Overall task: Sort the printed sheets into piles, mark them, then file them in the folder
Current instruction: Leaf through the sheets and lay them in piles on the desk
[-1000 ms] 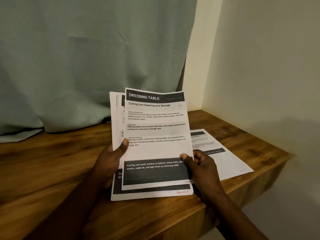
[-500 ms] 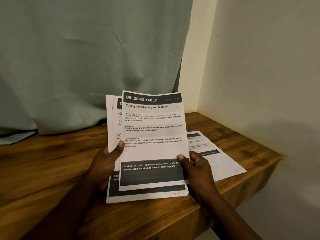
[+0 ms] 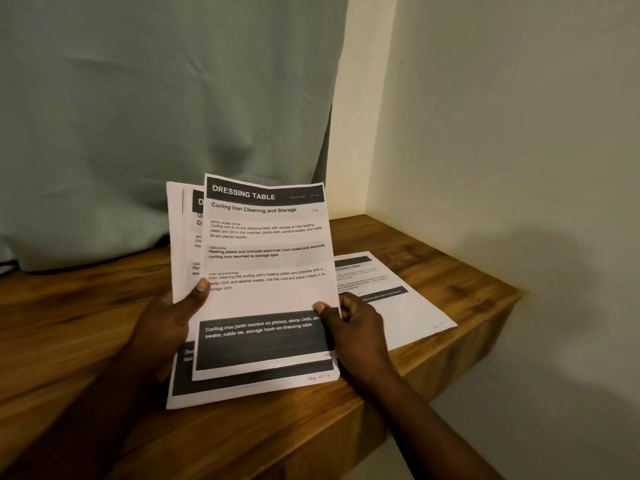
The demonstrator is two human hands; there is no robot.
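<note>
Head view shows the sorting under way and, by my reading, far from done. The left hand [image 3: 166, 327] grasps a bundle of printed sheets [image 3: 183, 237] at the middle of the frame, thumb pressed on the front near the left edge and fingers hidden behind. The right hand [image 3: 356, 334] pinches the right edge of the front sheet [image 3: 266, 292], headed "DRESSING TABLE", between the thumb and curled fingers, as if to peel it off. The bundle leans upright-tilted over the wooden table [image 3: 86, 323]; whether its lower edge touches the wood I cannot tell. One single sheet [image 3: 412, 306] lies flat on the table to the right of centre, just behind the right hand, probably the start of a pile. Small red handwriting sits in the lower right corners of the front sheet and the one behind it, and near the front sheet's title, so some marking seems to be in place already. No pen and no folder are in view, and filing looks wholly undone. The sheets are thin white paper with black header and footer bands. They are limp enough that the front sheet's top edge waves and the corners fan apart. The table is brown, streaky wood grain with a squared front edge. A soft, creased grey-green curtain [image 3: 156, 98] fills the upper left, and a plain matte wall [image 3: 502, 133] fills the right.
</note>
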